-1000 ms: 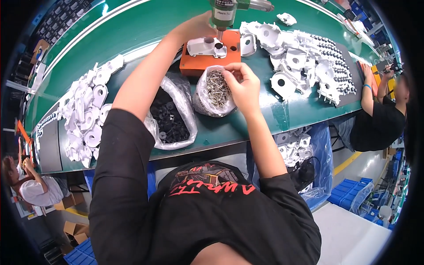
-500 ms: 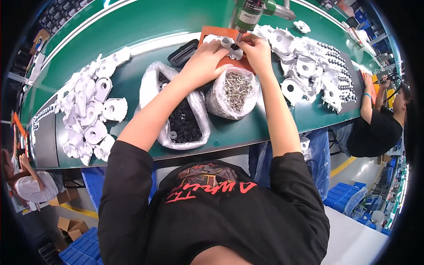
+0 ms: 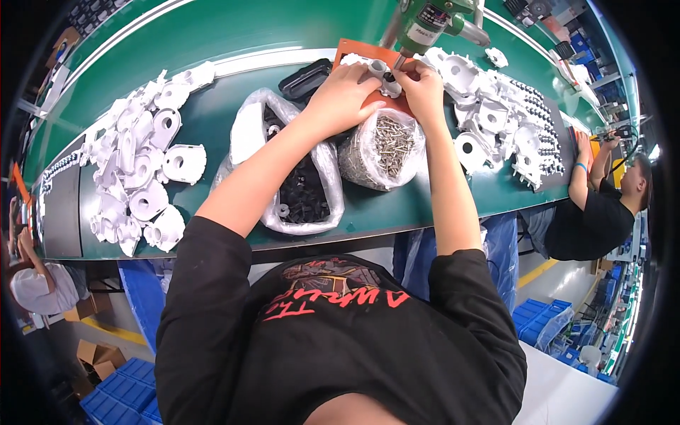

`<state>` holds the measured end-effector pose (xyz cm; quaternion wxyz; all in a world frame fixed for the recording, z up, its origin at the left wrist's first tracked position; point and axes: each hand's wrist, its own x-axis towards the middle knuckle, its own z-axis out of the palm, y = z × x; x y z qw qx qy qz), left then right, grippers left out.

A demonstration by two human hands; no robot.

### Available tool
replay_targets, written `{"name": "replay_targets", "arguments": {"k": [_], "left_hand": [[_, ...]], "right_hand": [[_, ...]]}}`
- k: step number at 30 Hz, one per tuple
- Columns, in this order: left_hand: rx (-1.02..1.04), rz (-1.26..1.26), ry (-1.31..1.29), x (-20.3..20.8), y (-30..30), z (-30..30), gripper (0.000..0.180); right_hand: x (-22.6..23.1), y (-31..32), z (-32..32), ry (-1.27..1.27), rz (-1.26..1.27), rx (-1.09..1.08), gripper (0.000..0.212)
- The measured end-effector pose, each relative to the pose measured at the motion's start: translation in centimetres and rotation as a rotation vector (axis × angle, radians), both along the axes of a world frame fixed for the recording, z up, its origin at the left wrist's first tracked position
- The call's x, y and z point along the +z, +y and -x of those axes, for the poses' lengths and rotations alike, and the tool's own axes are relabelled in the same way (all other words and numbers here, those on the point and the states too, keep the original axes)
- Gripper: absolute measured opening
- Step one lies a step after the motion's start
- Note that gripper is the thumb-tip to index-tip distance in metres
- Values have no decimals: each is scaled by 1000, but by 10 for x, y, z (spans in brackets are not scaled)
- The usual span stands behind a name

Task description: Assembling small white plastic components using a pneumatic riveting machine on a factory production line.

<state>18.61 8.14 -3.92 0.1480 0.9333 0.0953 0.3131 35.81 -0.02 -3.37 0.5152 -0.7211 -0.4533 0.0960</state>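
At the far side of the bench, my left hand (image 3: 345, 99) is closed on the left side of a white plastic housing (image 3: 390, 88), its fingers beside a short round tube on the part. My right hand (image 3: 425, 88) pinches the right side of the same housing, thumb and forefinger close to a dark spot in it. Whether a small piece sits between those fingers is too small to tell. An orange fixture plate (image 3: 368, 49) lies under the work. Just above my right fingertips comes down the metal tip of a green machine tool (image 3: 427, 27).
Nearest my wrists stand a clear bag of screws (image 3: 394, 145) and a bag of small black parts (image 3: 304, 195). White housings pile up at left (image 3: 145, 166) and right (image 3: 489, 113). A black tray (image 3: 304, 79) lies behind. Co-workers sit at both ends of the bench.
The whole view has shifted slightly, with the bench's far side sliding right in the picture. Both hands stay on the white housing under the tool, with little change in grip.
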Motion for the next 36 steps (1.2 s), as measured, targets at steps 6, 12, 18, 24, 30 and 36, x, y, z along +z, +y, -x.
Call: {"name": "replay_targets", "arguments": {"k": [6,12,18,24,30,36], "left_hand": [[14,-11,-8,0,0,2,35],[7,-24,-44,-2,1,1,35],[22,-21,-35,-2,0,2,35],[23,-12,-54,-4,0,1,33],[18,9,-65,-6,0,1,33],[37,55,-50,-6,2,8,32]], "right_hand": [[-4,-9,3,31,-28,77,19],[-12,-13,1,-248,-140,123,23],[-5,-23,4,-381,-3,151,28],[-12,-51,-25,-111,-166,13,24],[91,-43,-113,-437,-361,-269,22],[198,61,-124,-35,-472,-222,23]]}}
